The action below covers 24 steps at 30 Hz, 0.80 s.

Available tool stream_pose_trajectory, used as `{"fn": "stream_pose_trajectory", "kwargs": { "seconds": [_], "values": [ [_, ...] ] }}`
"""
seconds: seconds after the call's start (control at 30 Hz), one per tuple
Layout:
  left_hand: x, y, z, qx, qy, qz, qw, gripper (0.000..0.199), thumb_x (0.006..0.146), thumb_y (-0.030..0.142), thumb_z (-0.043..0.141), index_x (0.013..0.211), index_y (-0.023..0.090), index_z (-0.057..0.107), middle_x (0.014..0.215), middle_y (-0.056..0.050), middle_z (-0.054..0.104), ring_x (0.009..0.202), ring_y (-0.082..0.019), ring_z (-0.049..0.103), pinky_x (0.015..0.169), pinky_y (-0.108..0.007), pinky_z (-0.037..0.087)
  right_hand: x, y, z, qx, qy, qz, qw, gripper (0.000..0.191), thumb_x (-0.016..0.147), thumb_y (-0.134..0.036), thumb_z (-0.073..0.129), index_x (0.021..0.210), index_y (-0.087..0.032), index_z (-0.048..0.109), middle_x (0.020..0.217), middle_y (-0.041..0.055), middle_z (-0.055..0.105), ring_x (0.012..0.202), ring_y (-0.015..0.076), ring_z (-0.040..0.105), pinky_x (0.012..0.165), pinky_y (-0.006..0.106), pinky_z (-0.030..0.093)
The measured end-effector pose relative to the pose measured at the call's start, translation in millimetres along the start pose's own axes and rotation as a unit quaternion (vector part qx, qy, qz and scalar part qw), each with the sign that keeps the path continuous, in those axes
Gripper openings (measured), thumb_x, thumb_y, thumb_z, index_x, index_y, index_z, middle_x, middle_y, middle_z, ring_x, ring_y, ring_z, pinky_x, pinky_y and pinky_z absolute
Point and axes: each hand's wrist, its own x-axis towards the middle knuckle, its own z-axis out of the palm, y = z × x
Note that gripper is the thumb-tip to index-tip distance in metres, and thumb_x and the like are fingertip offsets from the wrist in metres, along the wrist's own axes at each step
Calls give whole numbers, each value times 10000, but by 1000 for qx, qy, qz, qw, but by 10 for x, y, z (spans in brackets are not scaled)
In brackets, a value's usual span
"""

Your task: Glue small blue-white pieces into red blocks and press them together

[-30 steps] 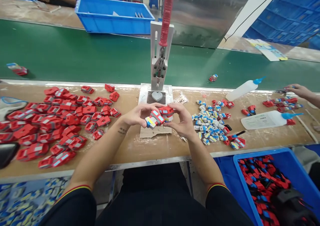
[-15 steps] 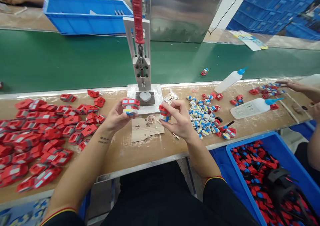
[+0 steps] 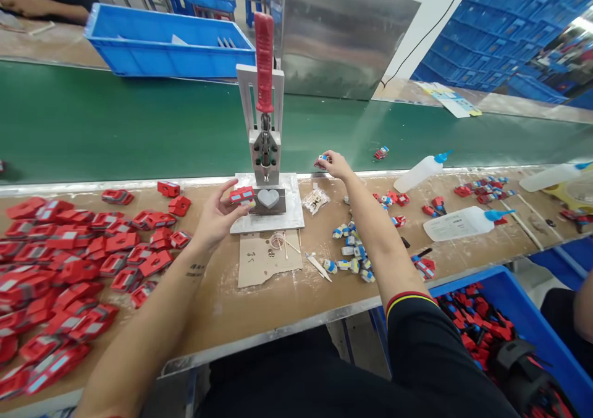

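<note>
My left hand [image 3: 214, 215] holds a small red toy car [image 3: 241, 194] between thumb and fingers, just left of the grey heart-shaped block [image 3: 268, 199] on the press base. Farther off, my right hand [image 3: 338, 166] reaches to the near edge of the green belt [image 3: 185, 121], its fingers closed on another small red, white and blue toy car [image 3: 321, 161]. Between the hands stands the lever press, its red handle [image 3: 264, 60] upright. Many red car shells [image 3: 74, 251] lie piled on the left. White, blue and yellow parts [image 3: 354, 249] lie partly hidden under my right forearm.
Cardboard [image 3: 259, 267] with cotton swabs lies before the press, a small clear bag [image 3: 315, 200] beside it. Glue bottles [image 3: 458, 225] rest at right above a blue bin [image 3: 504, 288] of parts. One toy car [image 3: 381, 152] sits on the belt. Beyond it is a blue crate [image 3: 171, 47].
My right hand has moved away from me to the belt's edge, carrying its toy car. My left hand stays beside the press, its toy car turned. A co-worker's hand at right has left view.
</note>
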Motion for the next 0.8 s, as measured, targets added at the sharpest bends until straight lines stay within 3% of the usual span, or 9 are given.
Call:
{"fn": "stream_pose_trajectory", "kwargs": {
  "seconds": [0.1, 0.2, 0.3, 0.37, 0.43, 0.53, 0.67, 0.73, 0.8],
  "values": [
    [98, -41, -1, 53, 8, 30, 998, 765, 654, 440, 997, 1291, 192, 652, 1117, -115, 796, 1020, -265, 788, 932, -388, 655, 111, 34, 93, -17, -18, -12, 1000, 218, 896, -217, 656, 1064, -101, 732, 1182, 200, 785, 1092, 259, 687, 1112, 429, 501],
    [207, -88, 4, 126, 2, 52, 991, 704, 673, 466, 950, 1253, 181, 670, 1130, -127, 797, 1065, -300, 779, 992, -446, 623, 174, 103, 73, -22, -6, -23, 999, 295, 904, -260, 666, 1151, -106, 720, 1269, 224, 757, 1179, 300, 682, 1147, 478, 499],
    [302, -128, 37, 213, -8, 69, 975, 607, 731, 408, 868, 1263, 190, 676, 1148, -120, 801, 1077, -305, 770, 1027, -475, 587, 253, 108, -133, -17, 50, -39, 998, 495, 992, -415, 565, 1394, -127, 594, 1495, 245, 620, 1368, 326, 599, 1205, 535, 462],
    [353, -151, 81, 253, -14, 83, 964, 549, 758, 360, 824, 1263, 201, 681, 1180, -108, 798, 1075, -293, 762, 1039, -473, 576, 265, -23, -336, 22, 117, -96, 988, 569, 1056, -529, 399, 1503, -187, 486, 1551, 210, 560, 1409, 312, 573, 1187, 557, 488],
    [393, -177, 137, 267, -23, 94, 959, 506, 767, 303, 803, 1249, 207, 683, 1195, -94, 797, 1067, -276, 760, 1039, -455, 580, 187, -325, -516, 101, 189, -216, 952, 598, 1069, -631, 280, 1522, -282, 456, 1500, 148, 586, 1350, 298, 622, 1090, 557, 571],
    [432, -226, 220, 259, -43, 93, 961, 472, 775, 222, 789, 1234, 201, 676, 1188, -82, 801, 1064, -255, 761, 1032, -426, 594, -113, -1073, -630, 148, 188, -373, 896, 602, 1040, -735, 322, 1527, -402, 446, 1533, 73, 554, 1397, 288, 605, 1053, 481, 610],
    [447, -300, 270, 241, -55, 92, 965, 486, 805, 179, 774, 1276, 190, 653, 1227, -86, 794, 1106, -242, 753, 1062, -423, 590, -573, -2059, -461, 154, 140, -444, 872, 633, 1013, -724, 483, 1551, -399, 410, 1496, 61, 583, 1394, 292, 616, 1044, 415, 614],
    [445, -329, 270, 235, -55, 102, 965, 482, 812, 162, 765, 1280, 186, 653, 1256, -90, 786, 1134, -239, 747, 1083, -421, 581, -754, -2290, -334, 156, 118, -451, 871, 606, 1029, -667, 515, 1557, -397, 391, 1411, 56, 630, 1306, 272, 671, 1013, 411, 631],
    [445, -349, 263, 234, -59, 113, 964, 480, 821, 151, 754, 1290, 186, 654, 1280, -93, 780, 1156, -240, 742, 1097, -419, 574, -947, -2313, -246, 148, 117, -453, 871, 550, 1052, -572, 535, 1549, -382, 395, 1363, 52, 647, 1237, 250, 699, 999, 417, 643]
  ]
}}
